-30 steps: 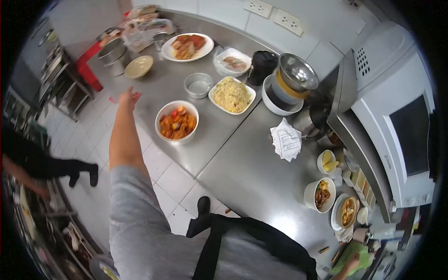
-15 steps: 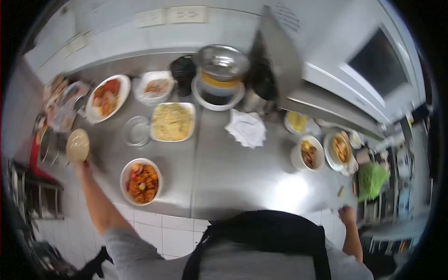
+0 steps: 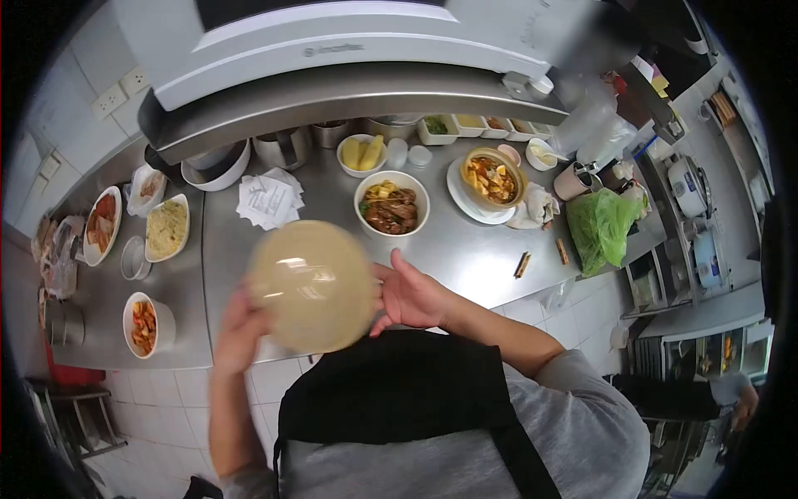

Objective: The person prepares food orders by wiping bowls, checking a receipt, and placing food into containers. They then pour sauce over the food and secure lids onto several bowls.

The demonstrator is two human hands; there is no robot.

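My left hand [image 3: 241, 326] grips a shiny beige bowl [image 3: 313, 287] by its left side and holds it up over the counter's front edge. My right hand [image 3: 413, 295] is at the bowl's right side, thumb raised and fingers apart, with some fingertips overlapped by its rim. Just beyond the beige bowl stands a white bowl [image 3: 392, 205] of sliced meat, with yellow pieces and greens. Crumpled white paper slips [image 3: 270, 198] lie to its left.
Leftward are a white bowl of orange-red food [image 3: 150, 325] and a dish of yellow food [image 3: 168, 228]. A tan pot [image 3: 494, 179] sits on a plate at right, near a green bag [image 3: 600, 231]. A steel shelf [image 3: 357, 104] overhangs the back. Another person [image 3: 682, 397] is far right.
My view has turned right. The beige bowl has come from the far left to in front of me in my left hand. My right hand has moved from the counter edge to beside it.
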